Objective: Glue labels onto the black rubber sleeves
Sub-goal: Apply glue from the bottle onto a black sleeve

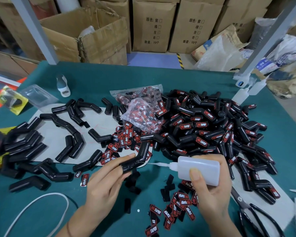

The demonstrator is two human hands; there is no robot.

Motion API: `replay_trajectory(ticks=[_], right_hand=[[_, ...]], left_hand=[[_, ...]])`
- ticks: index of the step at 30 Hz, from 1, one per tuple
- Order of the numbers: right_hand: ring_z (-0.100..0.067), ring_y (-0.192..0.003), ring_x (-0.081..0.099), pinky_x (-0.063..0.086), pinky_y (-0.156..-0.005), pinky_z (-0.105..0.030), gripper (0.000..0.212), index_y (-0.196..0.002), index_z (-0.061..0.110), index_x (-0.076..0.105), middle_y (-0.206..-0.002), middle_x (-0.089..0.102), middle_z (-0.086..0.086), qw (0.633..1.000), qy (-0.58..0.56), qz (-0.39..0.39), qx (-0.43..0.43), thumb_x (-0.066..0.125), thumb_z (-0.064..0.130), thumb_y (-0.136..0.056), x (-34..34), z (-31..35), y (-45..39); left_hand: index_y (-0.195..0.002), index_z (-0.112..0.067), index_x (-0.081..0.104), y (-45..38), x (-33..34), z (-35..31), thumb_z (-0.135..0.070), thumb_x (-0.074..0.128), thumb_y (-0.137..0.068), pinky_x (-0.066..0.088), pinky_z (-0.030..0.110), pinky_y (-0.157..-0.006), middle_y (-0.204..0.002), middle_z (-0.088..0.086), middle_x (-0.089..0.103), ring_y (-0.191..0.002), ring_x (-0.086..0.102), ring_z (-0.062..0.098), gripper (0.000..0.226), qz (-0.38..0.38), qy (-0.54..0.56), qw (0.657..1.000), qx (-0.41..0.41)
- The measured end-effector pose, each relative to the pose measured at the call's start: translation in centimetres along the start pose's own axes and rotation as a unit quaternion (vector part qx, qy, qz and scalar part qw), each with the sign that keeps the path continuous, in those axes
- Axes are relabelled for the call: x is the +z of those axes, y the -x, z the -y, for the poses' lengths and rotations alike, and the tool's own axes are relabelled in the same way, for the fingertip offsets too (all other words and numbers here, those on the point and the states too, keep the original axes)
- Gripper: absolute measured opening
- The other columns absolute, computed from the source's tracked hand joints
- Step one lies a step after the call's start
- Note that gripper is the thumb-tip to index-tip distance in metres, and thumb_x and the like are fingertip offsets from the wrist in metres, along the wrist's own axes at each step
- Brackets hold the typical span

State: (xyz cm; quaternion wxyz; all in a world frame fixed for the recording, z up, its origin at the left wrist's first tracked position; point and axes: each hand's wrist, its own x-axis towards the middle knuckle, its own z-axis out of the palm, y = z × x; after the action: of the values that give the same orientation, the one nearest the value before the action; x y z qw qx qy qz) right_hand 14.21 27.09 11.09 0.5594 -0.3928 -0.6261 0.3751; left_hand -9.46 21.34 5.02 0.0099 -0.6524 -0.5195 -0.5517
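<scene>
Black rubber sleeves, bent-elbow tubes: unlabelled stock (24, 144) lay scattered at left of frame, over a grey mat (99, 120) and the green table cover (92, 77). At lower centre, the left hand (108, 177) carried one bare black sleeve (137, 159), a finger pushed inside its end and the thumb resting on top. Just right of it, the right hand (210, 185) was wrapped round a translucent white plastic glue bottle (198, 170), nozzle aimed at that sleeve; gluing judged under way, label not yet on. Loose red-and-black "TAPER" labels (178, 207) were strewn along centre and lower centre. A clear plastic bag (140, 115) at centre held more labels. At right, a large heap of labelled sleeves (212, 130) outnumbered the bare stock, so the batch was judged over half done. Black-handled scissors (253, 216) lay at lower right.
</scene>
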Motion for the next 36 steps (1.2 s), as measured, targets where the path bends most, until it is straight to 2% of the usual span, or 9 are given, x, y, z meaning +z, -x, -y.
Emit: replay_trajectory(ticks=[10,13,16,19,22,25,29,32,36], right_hand=[[-0.006,-0.079,0.067,0.053,-0.063,-0.017,0.022,-0.108,0.041,0.062,-0.096,0.067,0.015,1.0,-0.016,-0.003,0.011,0.066,0.035,-0.088,-0.2,-0.6,0.0],[-0.012,-0.07,0.062,0.052,-0.058,-0.024,0.024,-0.108,0.037,0.063,-0.09,0.066,0.007,0.996,-0.067,-0.019,0.061,0.071,0.052,-0.091,-0.1,-1.0,-0.2],[-0.018,-0.057,0.057,0.05,-0.058,-0.033,0.038,-0.107,0.033,0.063,-0.079,0.067,-0.003,0.982,-0.131,-0.016,0.138,0.077,0.061,-0.085,0.3,-1.5,-0.6],[-0.025,-0.073,0.072,0.058,-0.066,-0.032,0.032,-0.106,0.03,0.063,-0.09,0.074,-0.016,0.973,-0.149,0.017,0.174,0.079,0.051,-0.087,1.1,-2.0,-0.8],[-0.023,-0.094,0.076,0.061,-0.074,-0.031,0.025,-0.102,0.035,0.061,-0.105,0.077,-0.006,0.975,-0.071,0.091,0.192,0.078,0.043,-0.086,1.9,-3.1,-0.5],[-0.009,-0.094,0.071,0.058,-0.079,-0.028,0.025,-0.099,0.044,0.059,-0.102,0.073,0.012,0.969,0.047,0.144,0.194,0.075,0.052,-0.08,2.8,-4.5,0.0],[-0.007,-0.101,0.065,0.056,-0.083,-0.035,0.024,-0.102,0.043,0.056,-0.112,0.064,0.018,0.956,0.169,0.189,0.149,0.066,0.058,-0.086,3.5,-6.4,0.6],[-0.004,-0.092,0.064,0.056,-0.074,-0.034,0.029,-0.101,0.047,0.048,-0.113,0.057,0.025,0.941,0.241,0.204,0.12,0.056,0.071,-0.086,3.7,-7.2,0.6],[-0.006,-0.085,0.064,0.056,-0.071,-0.037,0.028,-0.103,0.046,0.045,-0.111,0.055,0.025,0.924,0.298,0.22,0.095,0.053,0.07,-0.09,3.5,-7.5,0.5]], left_hand=[[-0.091,0.014,0.075,0.3,0.0,0.2,-0.019,0.058,-0.11,0.057,0.027,-0.1,-0.124,0.015,0.071,-0.113,0.072,0.018,0.042,-0.008,0.017,1.0,-0.013],[-0.101,0.01,0.077,0.1,-0.1,0.2,-0.023,0.056,-0.11,0.054,0.029,-0.103,-0.125,0.01,0.072,-0.117,0.071,0.019,0.04,-0.021,0.032,0.997,-0.06],[-0.102,-0.009,0.077,-0.7,-0.5,0.2,-0.02,0.056,-0.107,0.053,0.024,-0.099,-0.126,-0.006,0.072,-0.113,0.07,0.016,0.024,-0.045,0.061,0.988,-0.135],[-0.119,-0.04,0.072,-1.4,-0.6,0.2,-0.014,0.051,-0.109,0.057,0.017,-0.09,-0.125,-0.013,0.068,-0.1,0.074,0.015,0.034,-0.079,0.124,0.967,-0.211],[-0.119,-0.05,0.067,-1.7,-0.8,0.5,-0.011,0.046,-0.11,0.059,0.017,-0.083,-0.121,-0.012,0.07,-0.095,0.076,0.025,0.046,-0.109,0.174,0.942,-0.265],[-0.114,-0.05,0.064,-1.9,-0.9,0.8,-0.017,0.046,-0.107,0.061,0.021,-0.083,-0.115,-0.008,0.07,-0.097,0.075,0.035,0.038,-0.119,0.196,0.924,-0.305],[-0.103,-0.05,0.061,-2.1,-0.8,1.0,-0.019,0.051,-0.104,0.062,0.022,-0.079,-0.113,-0.006,0.07,-0.099,0.072,0.046,0.032,-0.111,0.229,0.91,-0.326],[-0.1,-0.043,0.064,-2.0,-1.0,1.2,-0.021,0.057,-0.099,0.062,0.024,-0.081,-0.111,-0.005,0.073,-0.099,0.074,0.041,0.023,-0.097,0.25,0.899,-0.346],[-0.105,-0.024,0.06,-1.6,-0.9,1.5,-0.018,0.06,-0.097,0.061,0.026,-0.087,-0.109,-0.003,0.073,-0.108,0.071,0.035,0.011,-0.072,0.269,0.893,-0.354]])
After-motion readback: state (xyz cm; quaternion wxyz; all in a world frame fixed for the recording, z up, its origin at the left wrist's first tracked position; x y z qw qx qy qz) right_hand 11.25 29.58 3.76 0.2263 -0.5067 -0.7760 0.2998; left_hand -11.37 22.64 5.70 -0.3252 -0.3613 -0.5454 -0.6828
